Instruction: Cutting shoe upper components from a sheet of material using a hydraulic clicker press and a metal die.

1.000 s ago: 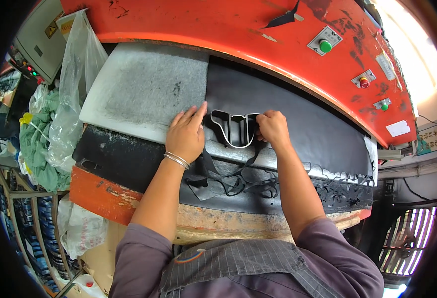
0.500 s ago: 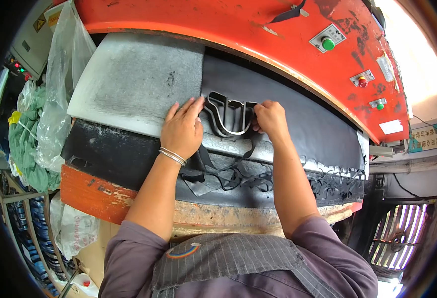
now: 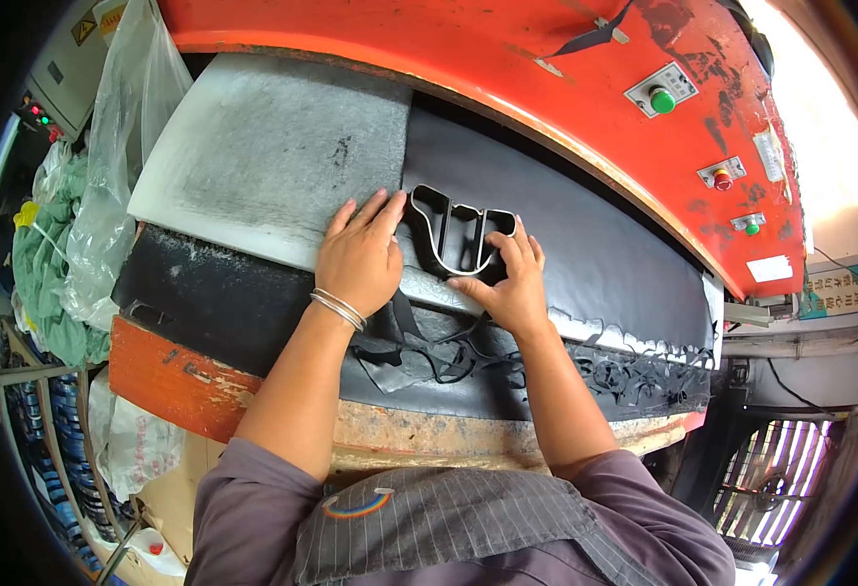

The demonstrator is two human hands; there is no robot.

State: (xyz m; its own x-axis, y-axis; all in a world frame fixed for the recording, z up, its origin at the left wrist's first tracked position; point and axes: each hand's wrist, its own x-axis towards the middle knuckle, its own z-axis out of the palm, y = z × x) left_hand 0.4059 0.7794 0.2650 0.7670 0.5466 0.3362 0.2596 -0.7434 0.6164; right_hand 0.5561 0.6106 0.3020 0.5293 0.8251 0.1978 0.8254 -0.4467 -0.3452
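A steel cutting die (image 3: 446, 232), a curved metal outline with inner dividers, stands on edge at the left end of a smooth black sheet (image 3: 595, 220). The sheet lies over a pale, worn cutting board (image 3: 263, 146). My left hand (image 3: 359, 254), two bangles at its wrist, rests flat with fingers stretched, fingertips by the die's left side. With my right hand (image 3: 514, 283) I grip the die's right end: the thumb lies along the near edge, and other fingers reach over and around the right side. Thin black offcut strips (image 3: 439, 352) trail just nearer me.
An orange machine beam (image 3: 400, 29) spans the far side, carrying green (image 3: 662, 100) and red (image 3: 722, 180) buttons. More curled scraps (image 3: 634, 376) line the near right edge. Clear plastic bags (image 3: 117, 186) and green bundles (image 3: 56, 239) hang at left.
My right hand has shifted from pinching at the die's right side to spreading over its near right end. The die now sits flatter on the sheet. My left hand has barely moved.
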